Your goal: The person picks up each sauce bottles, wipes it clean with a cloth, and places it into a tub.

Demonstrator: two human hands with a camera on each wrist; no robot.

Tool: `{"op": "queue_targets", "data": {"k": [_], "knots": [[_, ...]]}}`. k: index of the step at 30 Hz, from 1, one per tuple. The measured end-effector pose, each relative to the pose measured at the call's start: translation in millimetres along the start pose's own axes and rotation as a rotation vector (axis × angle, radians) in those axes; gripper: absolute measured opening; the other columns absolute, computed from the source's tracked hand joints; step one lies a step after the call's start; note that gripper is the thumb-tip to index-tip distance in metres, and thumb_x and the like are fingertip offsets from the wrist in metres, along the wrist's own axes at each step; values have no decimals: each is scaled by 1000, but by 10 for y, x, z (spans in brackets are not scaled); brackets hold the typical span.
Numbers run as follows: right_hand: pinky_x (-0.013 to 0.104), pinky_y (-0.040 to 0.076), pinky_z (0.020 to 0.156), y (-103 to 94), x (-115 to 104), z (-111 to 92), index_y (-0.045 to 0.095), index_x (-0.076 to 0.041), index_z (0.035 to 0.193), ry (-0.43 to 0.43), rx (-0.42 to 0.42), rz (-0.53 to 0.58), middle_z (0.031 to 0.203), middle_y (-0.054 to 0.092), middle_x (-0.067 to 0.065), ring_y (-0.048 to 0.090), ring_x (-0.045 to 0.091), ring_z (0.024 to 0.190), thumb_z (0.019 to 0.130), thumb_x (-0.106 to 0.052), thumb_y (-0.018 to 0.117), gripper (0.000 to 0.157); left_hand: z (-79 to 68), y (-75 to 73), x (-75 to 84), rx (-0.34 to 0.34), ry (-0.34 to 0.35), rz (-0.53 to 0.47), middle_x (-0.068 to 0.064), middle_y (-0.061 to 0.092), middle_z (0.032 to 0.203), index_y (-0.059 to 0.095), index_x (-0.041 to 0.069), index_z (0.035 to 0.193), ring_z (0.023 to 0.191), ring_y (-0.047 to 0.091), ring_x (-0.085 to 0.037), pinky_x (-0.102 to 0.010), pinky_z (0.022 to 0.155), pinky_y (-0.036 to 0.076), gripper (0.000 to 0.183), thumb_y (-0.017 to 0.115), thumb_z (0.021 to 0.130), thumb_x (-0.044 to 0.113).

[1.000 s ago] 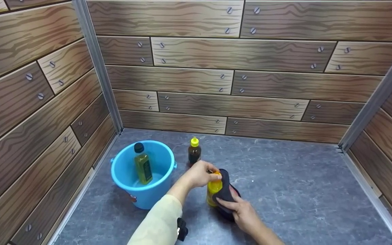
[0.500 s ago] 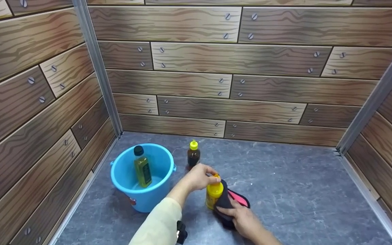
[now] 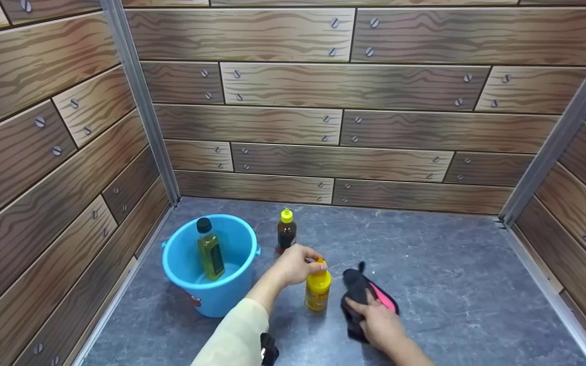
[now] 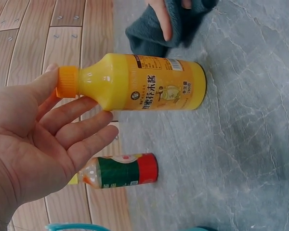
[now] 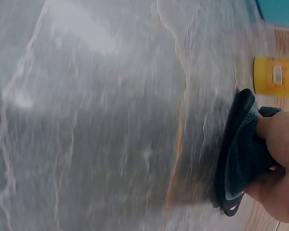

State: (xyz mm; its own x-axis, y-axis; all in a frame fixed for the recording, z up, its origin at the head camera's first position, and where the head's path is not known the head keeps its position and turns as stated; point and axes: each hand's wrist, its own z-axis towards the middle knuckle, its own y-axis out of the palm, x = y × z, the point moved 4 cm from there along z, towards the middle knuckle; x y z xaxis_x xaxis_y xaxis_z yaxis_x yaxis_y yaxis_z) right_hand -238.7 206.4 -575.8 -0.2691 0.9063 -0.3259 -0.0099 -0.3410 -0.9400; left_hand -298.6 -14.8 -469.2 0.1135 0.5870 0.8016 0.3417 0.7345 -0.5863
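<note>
My left hand point(image 3: 297, 265) pinches the orange cap of a yellow sauce bottle point(image 4: 149, 84), which stands upright on the grey marbled surface. Thumb and forefinger meet at the cap, while the other fingers point(image 4: 89, 137) spread loosely behind the bottle's neck. To the right of the bottle, my right hand point(image 3: 382, 323) grips a dark cloth point(image 3: 356, 300) with a pink patch and a small loop. In the right wrist view this cloth point(image 5: 243, 149) lies bunched against the surface under the fingers. A gap separates the cloth from the bottle.
Left of the hands stands a blue bucket point(image 3: 216, 300) holding a green-yellow bottle with a black cap point(image 3: 211, 256). Behind the left hand is a dark sauce bottle with a yellow cap point(image 3: 286, 231). Wood-patterned walls point(image 3: 293, 127) enclose the back and sides.
The right hand has drawn the cloth off the yellow bottle's side, rightward and down onto the surface. The left hand still holds the cap in nearly the same place.
</note>
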Motion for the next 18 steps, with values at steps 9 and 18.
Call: {"op": "queue_targets", "data": {"k": [9,18], "knots": [[62,55,94,-137,306,1,71,-18,141,109,2,-36,144,45,49,65,55,116,88,-14,84,55,2,28,-47,21,-10,-60,-5,74,127,76,9,129,114,70,-25,-46,96,59,33,74,103,28],[62,53,96,-166,453,39,70,-15,142,152,-48,-5,147,42,48,65,55,115,88,-8,81,56,0,66,-64,36,63,-151,-3,76,123,79,13,126,114,71,-23,-44,97,59,24,70,105,19]]}}
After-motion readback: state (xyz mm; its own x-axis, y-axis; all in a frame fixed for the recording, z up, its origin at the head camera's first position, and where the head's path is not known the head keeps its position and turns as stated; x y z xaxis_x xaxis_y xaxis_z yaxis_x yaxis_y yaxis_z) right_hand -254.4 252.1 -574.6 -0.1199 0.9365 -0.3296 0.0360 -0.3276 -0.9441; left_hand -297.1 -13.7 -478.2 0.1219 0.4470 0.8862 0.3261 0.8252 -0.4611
